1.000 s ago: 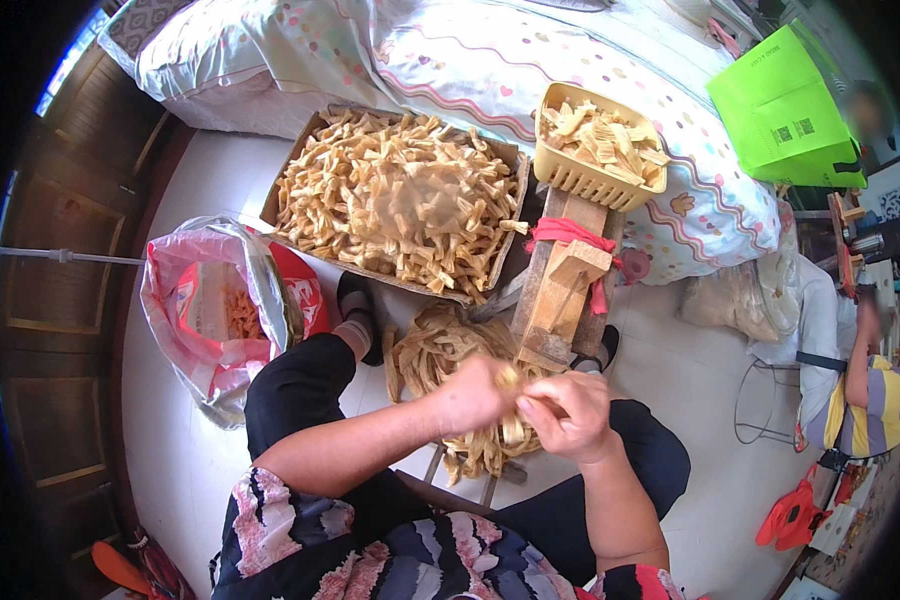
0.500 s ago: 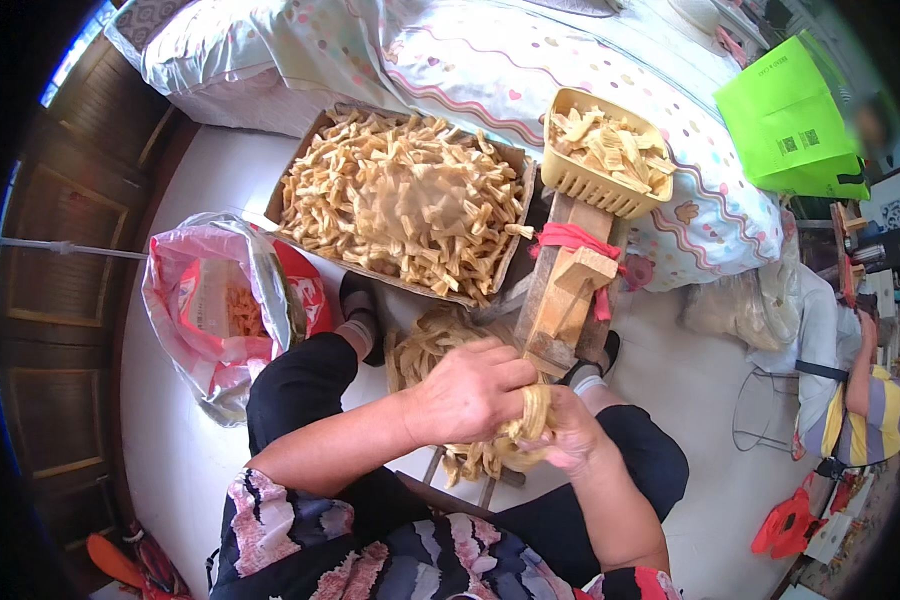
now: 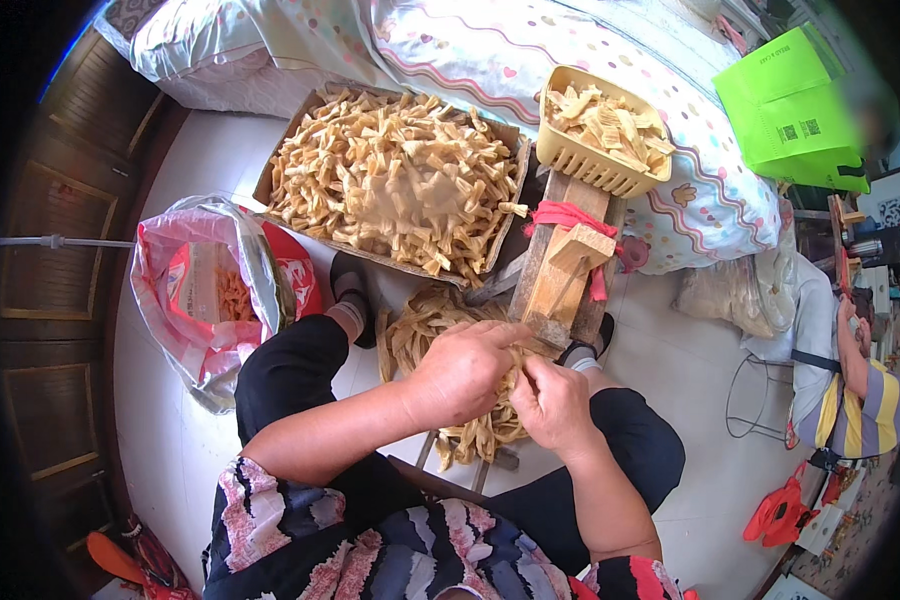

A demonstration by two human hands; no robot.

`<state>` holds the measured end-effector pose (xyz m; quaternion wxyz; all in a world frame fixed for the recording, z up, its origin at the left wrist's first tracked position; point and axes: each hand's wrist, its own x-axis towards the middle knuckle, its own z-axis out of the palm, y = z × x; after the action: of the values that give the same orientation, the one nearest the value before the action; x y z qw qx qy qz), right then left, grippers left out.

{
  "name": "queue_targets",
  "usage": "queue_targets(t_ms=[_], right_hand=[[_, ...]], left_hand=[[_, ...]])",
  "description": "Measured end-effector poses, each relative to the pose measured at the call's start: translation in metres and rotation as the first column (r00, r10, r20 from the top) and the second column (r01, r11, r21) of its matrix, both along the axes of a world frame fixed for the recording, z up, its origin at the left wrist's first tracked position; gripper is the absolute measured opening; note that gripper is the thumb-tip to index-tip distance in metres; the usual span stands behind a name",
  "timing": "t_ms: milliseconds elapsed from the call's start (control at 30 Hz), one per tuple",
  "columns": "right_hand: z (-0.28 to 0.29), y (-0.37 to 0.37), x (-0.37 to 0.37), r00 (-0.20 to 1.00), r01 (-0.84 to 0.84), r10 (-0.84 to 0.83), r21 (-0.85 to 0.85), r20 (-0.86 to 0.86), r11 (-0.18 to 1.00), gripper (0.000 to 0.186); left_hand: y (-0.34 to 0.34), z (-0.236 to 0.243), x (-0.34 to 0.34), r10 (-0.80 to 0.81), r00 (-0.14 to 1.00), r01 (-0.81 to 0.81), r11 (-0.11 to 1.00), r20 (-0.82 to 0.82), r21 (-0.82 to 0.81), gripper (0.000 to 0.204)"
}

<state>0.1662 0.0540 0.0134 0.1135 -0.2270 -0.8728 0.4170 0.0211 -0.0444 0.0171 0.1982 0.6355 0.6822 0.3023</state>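
My left hand point(image 3: 462, 371) and my right hand point(image 3: 550, 405) meet, closed around pale yellow dried strips point(image 3: 515, 372), just below the lower end of a wooden bench-like stand point(image 3: 547, 300) tied with red cloth point(image 3: 570, 215). The fingers hide much of what they grip. A loose heap of long tan strips point(image 3: 420, 330) lies beneath and behind my hands. Beyond them, a cardboard box point(image 3: 268, 185) is piled high with short knotted pieces point(image 3: 380, 175). A yellow plastic basket point(image 3: 580, 165) on the stand's far end contains flat, pale pieces point(image 3: 605, 125).
A plastic-lined bag point(image 3: 165, 300) with orange pieces stands at left. A patterned quilt point(image 3: 440, 40) covers the bed behind, with a green bag point(image 3: 775, 100) on it. At right are a wire stool frame point(image 3: 745, 395) and a co-worker's bare arm point(image 3: 852, 355).
My hands have shifted upward, toward the stand's lower end. The looped strip seen between them half a second ago is now mostly covered by my fingers.
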Motion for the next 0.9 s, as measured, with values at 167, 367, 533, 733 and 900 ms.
queue_targets(t_ms=[167,367,533,733,900], right_hand=[[0.003,0.005,0.005,0.997,0.076,-0.068,-0.763,0.043,0.642,0.035],[-0.006,0.005,0.013,0.965,-0.259,-0.052,-0.966,-0.259,-0.009,0.051],[-0.004,0.011,0.008,0.988,-0.114,-0.108,-0.991,-0.106,-0.068,0.043],[0.004,0.006,0.004,0.981,0.165,-0.101,-0.986,0.163,0.013,0.032],[0.012,0.023,0.016,0.968,0.218,-0.224,-0.804,0.108,0.553,0.026]], left_hand=[[0.004,0.019,-0.020,-0.162,0.801,0.021,0.970,0.576,0.243,0.006],[-0.002,0.027,-0.033,0.016,0.447,-0.296,0.946,0.894,0.131,0.011],[-0.002,0.027,-0.041,0.321,0.422,-0.053,0.942,0.848,-0.330,0.035],[0.003,0.012,-0.018,0.393,0.372,-0.021,0.909,0.841,-0.415,0.025],[0.005,0.013,-0.018,0.394,0.188,-0.197,0.913,0.900,-0.358,0.013]])
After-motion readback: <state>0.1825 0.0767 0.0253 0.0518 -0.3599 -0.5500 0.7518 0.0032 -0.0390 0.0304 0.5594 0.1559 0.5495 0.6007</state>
